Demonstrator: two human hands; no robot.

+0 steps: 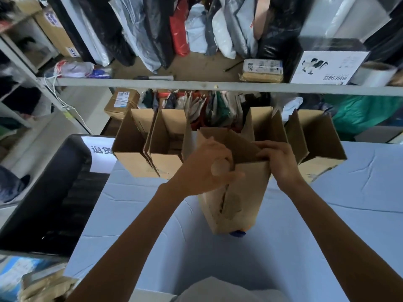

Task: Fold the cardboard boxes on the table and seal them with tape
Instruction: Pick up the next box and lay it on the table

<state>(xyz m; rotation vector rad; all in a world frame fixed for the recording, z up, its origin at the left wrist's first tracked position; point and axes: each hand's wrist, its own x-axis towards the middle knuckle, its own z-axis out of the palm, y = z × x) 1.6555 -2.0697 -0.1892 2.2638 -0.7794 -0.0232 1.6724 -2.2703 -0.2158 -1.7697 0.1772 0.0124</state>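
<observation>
A brown cardboard box (242, 199) stands upright in the middle of the table (327, 225), its top flaps open. My left hand (209, 168) grips its upper left edge, and a roll of clear tape seems to sit in the palm. My right hand (279, 162) holds the box's upper right corner. Something blue and orange (237, 233) peeks out under the box's near bottom edge. Behind it stand several open cardboard boxes in a row: two on the left (133, 149), (165, 147) and one on the right (320, 140).
A metal shelf (196, 85) packed with parcels and plastic bags runs across the back. A dark bin (54, 192) sits left of the table with a white label. Flat cardboard pieces (45, 288) lie at the lower left. A white printed box (327, 66) rests on the shelf.
</observation>
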